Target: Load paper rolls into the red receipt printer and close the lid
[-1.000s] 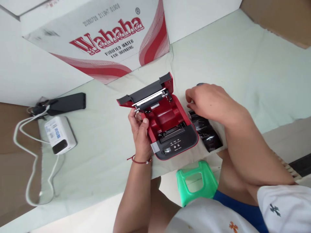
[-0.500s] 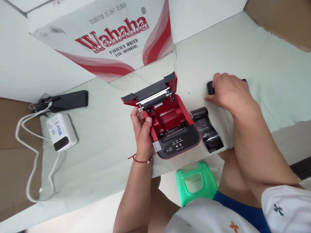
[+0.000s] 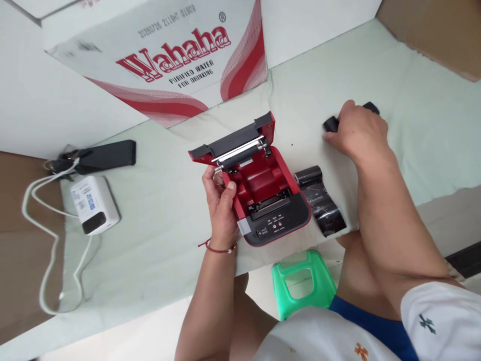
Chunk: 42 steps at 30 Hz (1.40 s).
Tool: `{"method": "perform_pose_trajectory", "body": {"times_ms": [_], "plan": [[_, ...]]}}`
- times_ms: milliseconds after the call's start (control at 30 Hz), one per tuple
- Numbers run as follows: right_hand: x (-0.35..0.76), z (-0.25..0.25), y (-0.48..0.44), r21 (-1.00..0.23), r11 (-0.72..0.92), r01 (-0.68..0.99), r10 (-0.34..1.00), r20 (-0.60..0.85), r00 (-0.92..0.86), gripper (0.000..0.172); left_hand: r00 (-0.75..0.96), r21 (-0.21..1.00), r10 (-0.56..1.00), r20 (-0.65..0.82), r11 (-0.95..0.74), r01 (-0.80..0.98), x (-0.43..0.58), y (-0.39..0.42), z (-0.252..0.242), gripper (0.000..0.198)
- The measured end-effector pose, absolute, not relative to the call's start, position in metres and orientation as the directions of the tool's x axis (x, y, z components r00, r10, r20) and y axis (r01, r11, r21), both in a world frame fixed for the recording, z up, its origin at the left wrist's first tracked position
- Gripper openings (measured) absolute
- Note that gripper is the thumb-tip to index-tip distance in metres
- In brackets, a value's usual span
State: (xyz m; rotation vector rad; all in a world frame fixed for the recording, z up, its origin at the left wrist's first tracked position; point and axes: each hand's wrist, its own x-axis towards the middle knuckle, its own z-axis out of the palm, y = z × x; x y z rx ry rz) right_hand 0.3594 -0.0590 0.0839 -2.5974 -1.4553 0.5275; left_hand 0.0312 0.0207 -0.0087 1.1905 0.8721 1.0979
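Observation:
A small red and black printer [image 3: 263, 193] sits open on the pale green cloth [image 3: 158, 215], its lid tipped back and its paper bay bare. My left hand [image 3: 220, 203] grips the printer's left side, thumb on the rim. A black roll with a loose strip [image 3: 319, 198] lies just right of the printer. Farther right, my right hand [image 3: 358, 133] is closed over a small black object [image 3: 332, 123] that rests on the cloth; only its ends show.
A Wahaha water carton [image 3: 161, 60] stands behind the printer. At the left lie a white power adapter [image 3: 93, 205] with a looping white cable [image 3: 48, 260] and a flat black device [image 3: 107, 153]. A green plastic stool [image 3: 302, 288] sits below the table edge.
My right hand has moved from beside the printer to the right and farther back, carrying the small black object with it. My left hand has stayed on the printer.

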Motion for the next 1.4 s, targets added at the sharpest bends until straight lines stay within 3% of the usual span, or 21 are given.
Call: {"method": "perform_pose_trajectory", "body": {"times_ms": [100,167,233,300,400,533,633,767,933,1067,1400], "plan": [[0.352,0.103,-0.054,-0.183,-0.702,0.688,0.703,-0.328,0.631,0.042,0.293,0.985,0.955,0.037,0.014,-0.17,0.028,0.022,-0.01,0.063],[0.346,0.123,-0.06,-0.325,-0.672,0.666,0.74,-0.332,0.584,0.025,0.32,0.986,0.947,0.035,0.02,-0.165,0.027,0.022,-0.01,0.061],[0.34,0.148,-0.079,-0.586,-0.511,0.629,0.854,-0.258,0.452,0.02,0.329,0.986,0.944,0.031,0.025,-0.164,0.026,0.022,-0.009,0.06],[0.334,0.171,-0.103,-0.724,-0.248,0.643,0.969,-0.194,0.155,0.029,0.319,0.986,0.947,0.03,0.023,-0.162,0.027,0.022,-0.008,0.062],[0.319,0.193,-0.127,-0.787,-0.114,0.606,0.981,-0.187,-0.058,0.042,0.299,0.986,0.954,0.035,0.015,-0.164,0.029,0.021,-0.009,0.064],[0.3,0.19,-0.108,-0.889,-0.043,0.457,0.921,-0.212,-0.327,0.023,0.276,0.981,0.96,0.033,0.022,-0.194,0.032,0.02,-0.008,0.063],[0.291,0.176,-0.082,-0.914,0.002,0.405,0.856,-0.208,-0.473,0.027,0.274,0.981,0.961,0.03,0.024,-0.194,0.033,0.02,-0.005,0.061],[0.267,0.16,-0.062,-0.833,0.047,0.551,0.924,-0.173,-0.341,0.025,0.282,0.977,0.959,0.024,0.037,-0.21,0.034,0.019,-0.002,0.059],[0.229,0.146,-0.048,-0.466,-0.082,0.881,0.972,-0.231,-0.032,0.034,0.277,0.975,0.96,0.045,0.018,-0.221,0.036,0.02,-0.004,0.056],[0.215,0.144,-0.04,-0.254,-0.113,0.961,0.956,-0.29,0.036,0.034,0.314,0.963,0.948,0.043,0.045,-0.267,0.035,0.021,-0.005,0.055],[0.211,0.141,-0.029,-0.254,-0.057,0.966,0.955,-0.295,-0.021,0.033,0.364,0.977,0.929,0.062,0.018,-0.212,0.026,0.018,-0.005,0.06]]}}
